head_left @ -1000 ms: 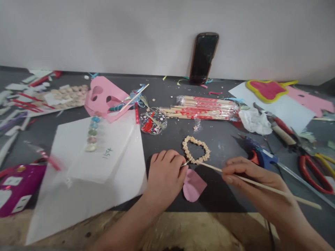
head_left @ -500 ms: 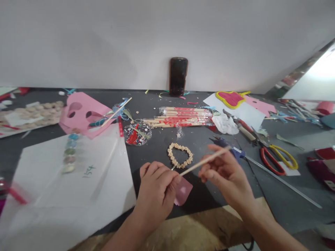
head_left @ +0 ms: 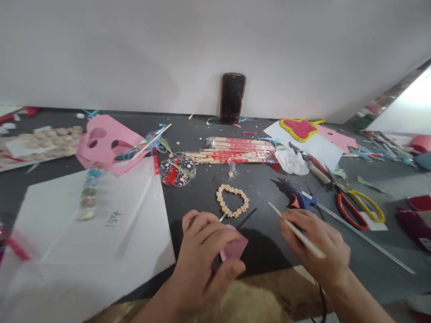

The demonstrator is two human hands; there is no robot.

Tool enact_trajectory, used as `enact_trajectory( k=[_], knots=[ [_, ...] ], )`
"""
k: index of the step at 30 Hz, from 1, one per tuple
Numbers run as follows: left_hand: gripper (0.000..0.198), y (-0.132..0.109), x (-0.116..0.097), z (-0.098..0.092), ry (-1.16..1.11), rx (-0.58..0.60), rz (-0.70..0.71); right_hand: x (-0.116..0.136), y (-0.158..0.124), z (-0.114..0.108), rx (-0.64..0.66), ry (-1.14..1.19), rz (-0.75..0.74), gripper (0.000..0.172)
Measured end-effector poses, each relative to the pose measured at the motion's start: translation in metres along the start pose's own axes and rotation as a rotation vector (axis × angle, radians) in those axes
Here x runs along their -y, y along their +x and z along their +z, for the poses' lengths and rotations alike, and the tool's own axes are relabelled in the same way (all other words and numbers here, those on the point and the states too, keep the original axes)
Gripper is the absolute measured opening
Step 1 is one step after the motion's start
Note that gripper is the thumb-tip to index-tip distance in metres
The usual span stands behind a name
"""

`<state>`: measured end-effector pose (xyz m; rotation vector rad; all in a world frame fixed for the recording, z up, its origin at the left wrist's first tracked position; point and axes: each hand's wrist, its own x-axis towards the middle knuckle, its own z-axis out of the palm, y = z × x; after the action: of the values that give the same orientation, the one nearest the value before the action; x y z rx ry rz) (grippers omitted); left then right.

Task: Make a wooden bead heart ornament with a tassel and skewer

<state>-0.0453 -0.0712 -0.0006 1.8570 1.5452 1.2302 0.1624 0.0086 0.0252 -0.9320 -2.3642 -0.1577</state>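
My right hand (head_left: 316,246) is closed around a wooden chopstick (head_left: 305,237), whose thin end points up and left over the dark table. My left hand (head_left: 204,255) has its thumb and fingers apart, with nothing between them. Beneath its fingers lies a small pink piece of paper (head_left: 237,247), partly covered; I cannot tell whether they touch it. Just beyond my left fingers rests a ring of small beige beads (head_left: 243,208). A blue glue gun (head_left: 301,197) lies a little behind my right hand.
Red-wrapped chopsticks (head_left: 239,150) lie at the back, below a phone (head_left: 232,98) leaning on the wall. Scissors (head_left: 362,206) and pliers (head_left: 318,168) sit to the right. White sheets (head_left: 134,242) and a pink cutout (head_left: 101,148) cover the left.
The chopstick has left my left fingers and is now in my right hand, which moved right and down. My left thumb and fingers have spread apart.
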Motion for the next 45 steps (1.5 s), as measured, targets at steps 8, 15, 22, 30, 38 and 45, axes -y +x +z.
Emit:
enact_trajectory(
  k=[8, 15, 22, 30, 38, 45],
  knots=[
    [0.007, 0.004, 0.027, 0.007, 0.331, -0.047, -0.121, -0.008, -0.011, -0.006, 0.09, 0.299, 0.332, 0.006],
    [0.006, 0.008, 0.027, 0.013, 0.418, -0.016, -0.219, -0.009, -0.001, -0.006, 0.047, 0.451, 0.219, 0.01],
    [0.007, 0.01, 0.029, 0.016, 0.446, 0.032, -0.234, -0.004, 0.005, 0.014, 0.066, 0.508, 0.141, 0.021],
    [0.011, 0.015, 0.024, 0.016, 0.437, -0.001, -0.25, -0.011, 0.003, 0.026, 0.043, 0.351, 0.094, 0.019],
    [0.009, 0.017, 0.012, -0.017, 0.497, -0.008, -0.278, -0.054, 0.016, 0.019, 0.199, 0.037, -0.198, 0.031],
    [0.013, 0.038, 0.029, -0.079, 0.754, 0.066, -0.33, -0.077, 0.026, 0.042, 0.28, -0.076, -0.254, 0.042]
  ],
)
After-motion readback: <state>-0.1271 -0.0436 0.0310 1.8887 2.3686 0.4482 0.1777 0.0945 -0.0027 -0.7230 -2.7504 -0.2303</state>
